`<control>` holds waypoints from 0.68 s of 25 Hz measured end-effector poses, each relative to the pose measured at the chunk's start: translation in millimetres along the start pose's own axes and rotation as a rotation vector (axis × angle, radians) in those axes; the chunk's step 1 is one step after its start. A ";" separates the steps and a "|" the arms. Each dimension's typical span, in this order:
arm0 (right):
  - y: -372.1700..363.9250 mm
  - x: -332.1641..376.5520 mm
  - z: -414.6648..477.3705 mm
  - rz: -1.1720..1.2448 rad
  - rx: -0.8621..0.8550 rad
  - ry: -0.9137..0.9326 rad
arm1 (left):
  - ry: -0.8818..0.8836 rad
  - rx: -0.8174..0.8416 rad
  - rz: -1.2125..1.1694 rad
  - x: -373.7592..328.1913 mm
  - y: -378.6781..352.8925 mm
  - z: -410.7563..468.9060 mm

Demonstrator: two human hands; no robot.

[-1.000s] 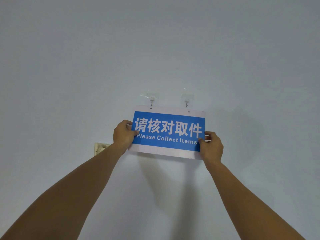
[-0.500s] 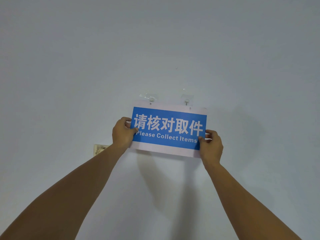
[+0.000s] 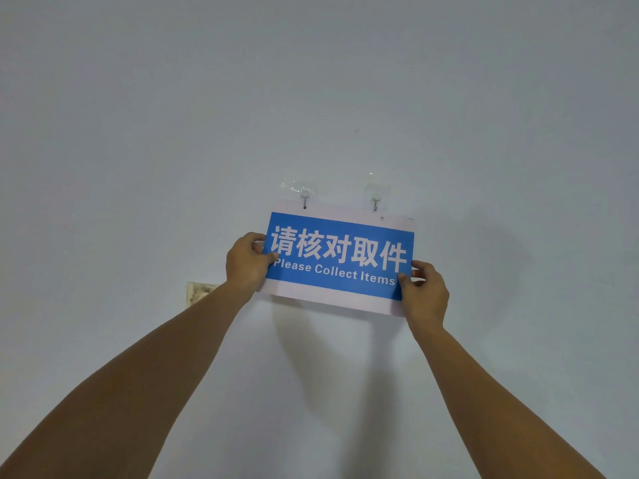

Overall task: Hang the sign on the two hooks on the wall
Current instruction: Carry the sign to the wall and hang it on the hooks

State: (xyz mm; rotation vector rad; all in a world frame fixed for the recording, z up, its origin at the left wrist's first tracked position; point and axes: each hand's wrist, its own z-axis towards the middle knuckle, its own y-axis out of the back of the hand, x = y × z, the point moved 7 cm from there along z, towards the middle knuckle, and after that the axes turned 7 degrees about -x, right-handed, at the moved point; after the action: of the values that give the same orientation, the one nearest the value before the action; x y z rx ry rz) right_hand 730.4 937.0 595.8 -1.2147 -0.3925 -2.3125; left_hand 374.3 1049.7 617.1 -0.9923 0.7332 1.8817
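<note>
A blue and white sign (image 3: 340, 261) reading "Please Collect Items" is held flat against the pale wall, tilted down to the right. My left hand (image 3: 246, 261) grips its left edge and my right hand (image 3: 424, 288) grips its lower right corner. Two clear adhesive hooks are stuck on the wall above it. The left hook (image 3: 304, 201) reaches the sign's top edge at a small hole. The right hook (image 3: 375, 203) ends just above the top edge; the sign's right hole (image 3: 381, 218) lies below and right of it.
A discoloured wall plate (image 3: 198, 292) shows beside my left forearm. The sign's shadow falls on the wall below it. The wall is otherwise plain.
The sign has been lifted a little and shifted, so its top edge now meets the left hook. Both hands keep their grip on it.
</note>
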 end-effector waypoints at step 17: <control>-7.8 16.2 47.6 -0.047 0.036 0.026 | 0.069 -0.067 -0.072 9.0 -19.0 -17.4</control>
State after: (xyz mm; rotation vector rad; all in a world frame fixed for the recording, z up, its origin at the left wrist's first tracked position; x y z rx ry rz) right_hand 750.9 960.9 635.7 -1.1690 -0.4554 -2.3483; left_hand 394.3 1048.4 598.6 -1.1164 0.6696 1.8277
